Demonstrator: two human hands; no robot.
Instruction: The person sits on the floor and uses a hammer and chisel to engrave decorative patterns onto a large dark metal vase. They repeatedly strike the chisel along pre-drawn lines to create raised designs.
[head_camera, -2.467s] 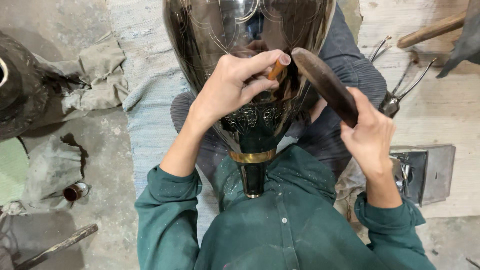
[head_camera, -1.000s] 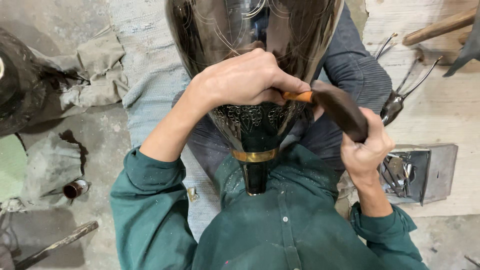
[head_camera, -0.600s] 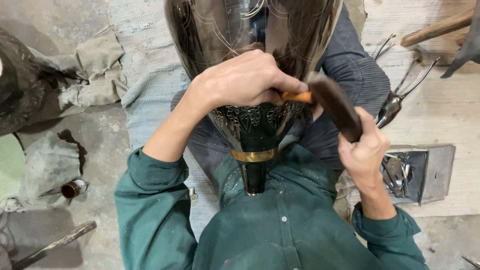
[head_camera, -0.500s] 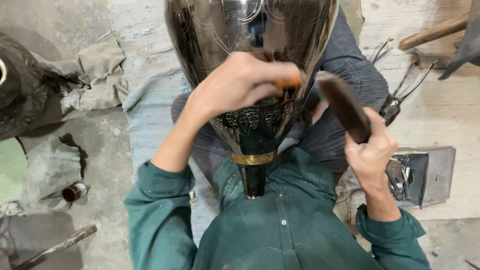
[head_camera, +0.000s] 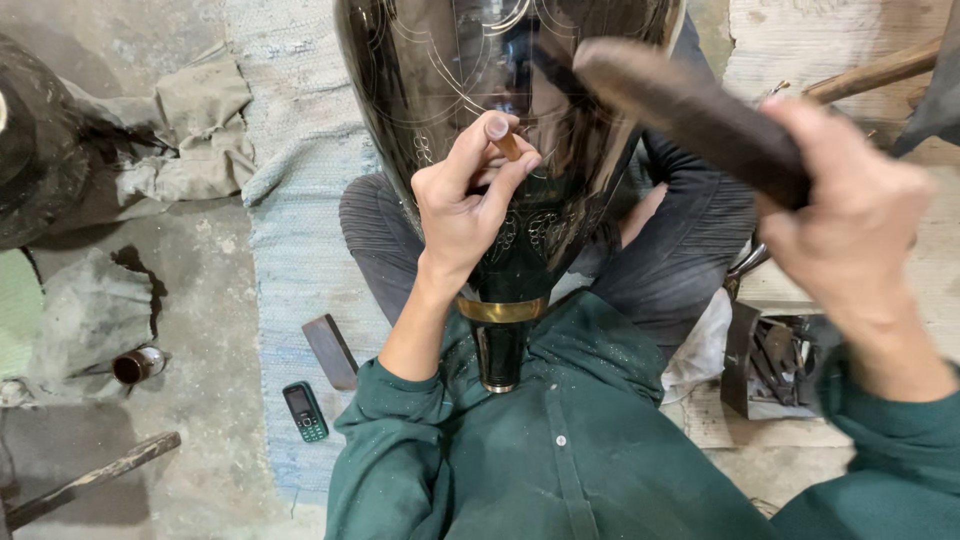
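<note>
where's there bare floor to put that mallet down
Bare patches: the pale rug between the crumpled cloth and the knee, above the phone; concrete between the small cup and the phone. Crowded: right side, around the metal box of tools.

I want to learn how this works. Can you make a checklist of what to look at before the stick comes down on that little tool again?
1. Left hand pinches the small chisel: ok.
2. Chisel tip touches the dark engraved vase: cannot tell, fingers hide it.
3. Right hand grips the wooden mallet, raised: ok.
4. Vase rests steady against the lap: ok.
5. Thumb clear of the chisel's top end: not ok, it sits right beside it.
</note>
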